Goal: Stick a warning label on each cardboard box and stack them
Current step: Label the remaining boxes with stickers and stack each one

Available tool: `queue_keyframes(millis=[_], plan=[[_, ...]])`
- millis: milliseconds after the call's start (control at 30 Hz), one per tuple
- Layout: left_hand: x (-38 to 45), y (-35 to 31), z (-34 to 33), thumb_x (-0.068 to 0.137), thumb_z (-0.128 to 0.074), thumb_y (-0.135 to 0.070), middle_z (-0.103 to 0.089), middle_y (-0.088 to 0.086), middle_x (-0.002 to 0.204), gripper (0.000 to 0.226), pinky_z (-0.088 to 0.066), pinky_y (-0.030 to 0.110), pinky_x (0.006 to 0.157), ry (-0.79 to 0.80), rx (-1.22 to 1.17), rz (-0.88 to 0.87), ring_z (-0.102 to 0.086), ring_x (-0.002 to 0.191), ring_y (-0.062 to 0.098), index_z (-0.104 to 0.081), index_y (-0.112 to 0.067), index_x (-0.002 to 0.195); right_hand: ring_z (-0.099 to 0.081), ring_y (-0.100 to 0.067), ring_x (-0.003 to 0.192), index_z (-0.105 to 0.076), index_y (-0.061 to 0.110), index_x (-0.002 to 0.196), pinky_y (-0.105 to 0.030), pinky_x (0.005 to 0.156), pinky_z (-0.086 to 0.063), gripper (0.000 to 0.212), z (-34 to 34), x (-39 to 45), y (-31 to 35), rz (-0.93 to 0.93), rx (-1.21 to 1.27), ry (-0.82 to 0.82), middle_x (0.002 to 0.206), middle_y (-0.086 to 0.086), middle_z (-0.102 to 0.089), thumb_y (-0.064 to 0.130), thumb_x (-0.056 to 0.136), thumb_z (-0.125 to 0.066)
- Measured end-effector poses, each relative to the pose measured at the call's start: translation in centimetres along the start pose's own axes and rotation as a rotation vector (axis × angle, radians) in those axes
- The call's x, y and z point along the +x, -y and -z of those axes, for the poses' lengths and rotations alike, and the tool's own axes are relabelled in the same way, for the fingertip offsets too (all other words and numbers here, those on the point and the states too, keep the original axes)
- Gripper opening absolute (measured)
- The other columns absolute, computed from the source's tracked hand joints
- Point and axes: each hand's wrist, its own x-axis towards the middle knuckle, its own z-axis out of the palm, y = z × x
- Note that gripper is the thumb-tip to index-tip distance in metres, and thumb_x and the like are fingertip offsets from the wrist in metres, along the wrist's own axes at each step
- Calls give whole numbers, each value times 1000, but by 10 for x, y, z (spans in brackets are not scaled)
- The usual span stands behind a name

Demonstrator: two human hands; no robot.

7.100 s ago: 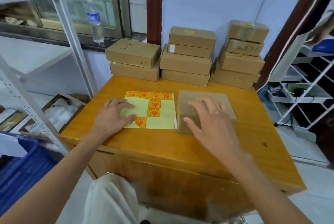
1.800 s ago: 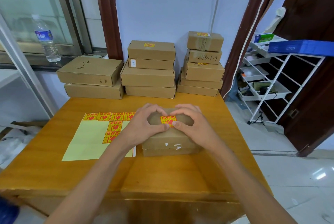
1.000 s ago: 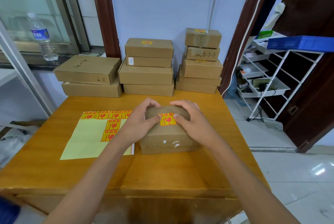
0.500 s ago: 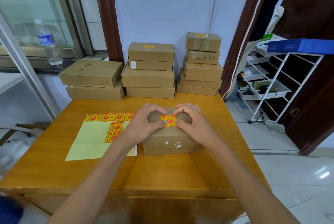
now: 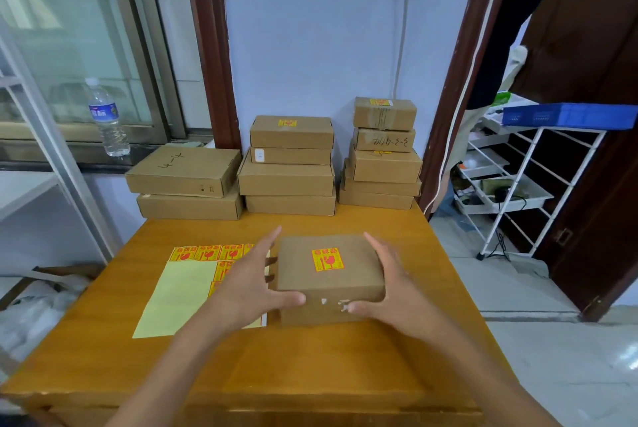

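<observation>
1 labelled box point(image 5: 359, 276) | left hand point(image 5: 247, 283), right hand point(image 5: 397, 292): uncurled, flanking it | 3 stacks point(image 5: 286, 178): 2, 4, 5

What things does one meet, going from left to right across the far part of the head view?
Water bottle → two-box stack → four-box stack → five-box stack → white rack

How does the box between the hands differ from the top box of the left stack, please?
The front box bears a warning label; the left stack's top box shows only handwriting. The front box is smaller and unstacked; the other lies on a second box. Both are brown cardboard.
</observation>
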Motion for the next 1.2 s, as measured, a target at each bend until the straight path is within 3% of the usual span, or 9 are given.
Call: queue_keyframes(millis=[100, 333, 500, 667, 767, 933, 1000, 1100, 1200], plan=[[16, -10, -1, 70, -92, -26, -47, -5, 154, 113, -52, 38, 105, -106, -25, -24, -49, 128, 7, -22, -40, 158, -33, -12, 146, -6, 64, 153, -53, 119, -38, 124, -4, 19, 3, -1, 88, -119, 163, 27, -19, 67, 59, -88], [93, -11, 38, 81, -84, -22, -45, 1, 156, 101, -47, 48, 110, -180, 21, -49, -46, 140, 21, -21, -33, 159, -38, -14, 145, -6, 49, 160, -49, 116, -43, 133, 7, 108, 30, -2, 93, -214, 164, 15, -31, 59, 61, -93], [127, 20, 38, 85, -80, -17, -43, 4, 157, 98, -47, 35, 106, -150, 12, -12, -40, 142, 17, -18, -26, 161, -42, -19, 145, -3, 46, 161, -48, 114, -44, 139, -8, 151, 17, -58, 102, -165, 163, 11, -36, 61, 57, -94], [140, 32, 32, 87, -78, -14, -38, 0, 160, 98, -48, 34, 108, -187, -17, -48, -32, 149, 19, -15, -27, 162, -55, -14, 126, -19, 51, 156, -42, 102, -54, 122, -17, 159, 2, -91, 208, -238, 140, 17, -52, 59, 58, -92], [139, 34, 33, 87, -78, -17, -41, 0, 158, 96, -49, 36, 108, -186, -22, -57, -35, 147, 17, -18, -27, 161, -51, -17, 135, -14, 50, 158, -42, 108, -50, 126, -18, 156, 6, -79, 208, -241, 150, 14, -47, 59, 59, -92], [124, 35, 60, 73, -90, -29, -43, -4, 157, 102, -45, 44, 112, -222, 8, -46, -44, 140, 18, -30, -35, 155, -9, -6, 157, -2, 47, 163, -41, 126, -19, 131, -17, 139, 36, 50, 70, -422, 170, 27, -2, 55, 67, -92], [115, 37, 82, 73, -89, -30, -48, -8, 151, 93, -46, 41, 110, -329, 23, -67, -48, 133, 13, -38, -36, 150, -8, -1, 155, -3, 47, 163, -36, 123, -17, 121, -20, 133, 69, 171, -15, -472, 169, 30, -1, 50, 76, -87], [106, 45, 120, 74, -87, -36, -52, -9, 144, 80, -46, 40, 108, -499, 124, -93, -48, 128, 7, -47, -34, 144, -12, 1, 154, -4, 45, 164, -34, 121, -19, 100, -47, 143, 124, 291, -151, -340, 170, 27, -1, 46, 91, -73], [106, 66, 156, 78, -83, -40, -56, -5, 141, 68, -44, 47, 112, -640, 236, -112, -48, 134, 14, -53, -30, 138, -19, -9, 155, -9, 38, 165, -37, 122, -20, 90, -87, 173, 165, 262, -45, -221, 172, 17, -11, 42, 97, -68]])
